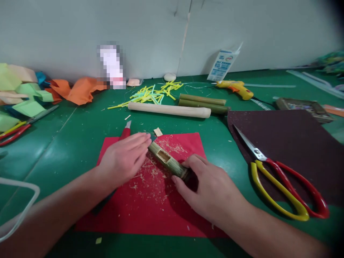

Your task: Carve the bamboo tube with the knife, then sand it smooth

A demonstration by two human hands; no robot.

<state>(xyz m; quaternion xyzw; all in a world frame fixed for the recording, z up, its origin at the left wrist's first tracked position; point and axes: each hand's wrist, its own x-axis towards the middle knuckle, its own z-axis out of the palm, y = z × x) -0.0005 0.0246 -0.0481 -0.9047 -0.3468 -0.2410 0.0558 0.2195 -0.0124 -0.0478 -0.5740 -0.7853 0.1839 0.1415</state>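
Note:
My right hand grips the near right end of a short green bamboo tube, thumb on one side and fingers on the other. A rectangular opening is cut in the tube's upper side, and it lies slanted above a red sheet. My left hand has its fingers stretched out flat, their tips at the tube's far left end. A small dark piece shows just beyond those fingertips; its kind is unclear. Behind the left hand lies a red-handled knife, partly hidden. Fine shavings are scattered over the red sheet.
Large scissors with red and yellow handles lie on a dark sheet at right. Behind are a pale peeled stick, green bamboo tubes, cut yellow straws and a yellow glue gun. Coloured paper lies left.

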